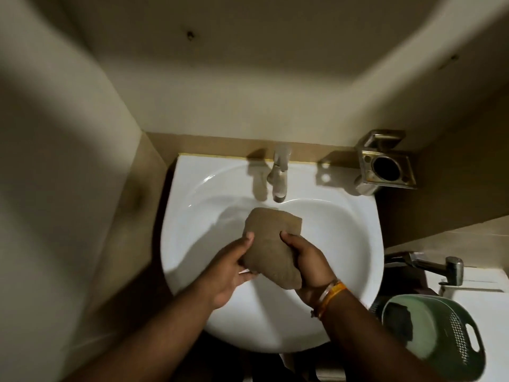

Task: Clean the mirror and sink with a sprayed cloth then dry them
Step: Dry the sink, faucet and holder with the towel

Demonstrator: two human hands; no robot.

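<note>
both hands hold a bunched brown cloth [271,244] over the white sink [344,230] basin, just below the faucet [280,172]. left hand [231,268] fingers curl under its left side, thumb on top. right hand [309,257] fingers wrap closed round the right side, thumb pressed on the cloth. green basket [440,334] sits at right.

One sink [344,244], one tap [280,175], one cloth [271,244], two hands, one green basket [440,334].
</note>
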